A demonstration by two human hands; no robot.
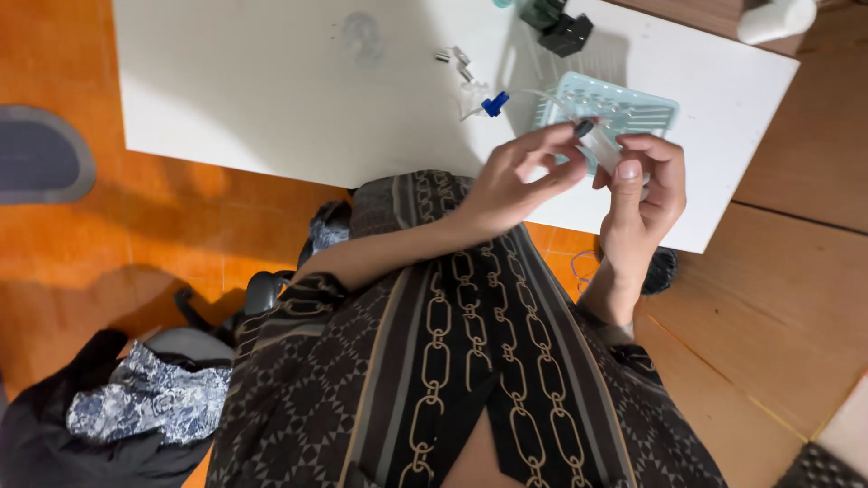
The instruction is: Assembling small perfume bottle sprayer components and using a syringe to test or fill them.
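**Two hands work a small clear tube over the counter's near edge**

Nearest you, at 6 o'clock, your lap fills the view: dark woven cloth printed with pale chain links and small diamonds. At 8 o'clock a dark bundle with a blue-and-white patterned cloth lies on the glossy orange floor.

Above your lap your hands meet. Your right hand is clamped on a small clear tube, thumb pressed along its side. The tube looks like smooth, slick plastic with a dark cap at its far end. Your left hand has its fingertips pinched together at that cap.

The tube sits just past the counter's near edge, over the tray, so a slip of the pinch could send it or the cap down to the floor. In my judgement, twisting hard on so smooth a piece is the likeliest cause. A knock from your right wrist could also shove the tray.

Just beyond your fingers, at 1 o'clock, lies a pale teal plastic tray with rows of fine ridges. At 12 o'clock sit a small blue piece and scattered clear bits, loose on the matte white counter. Farther still are dark blocky parts; their make is too small to tell.
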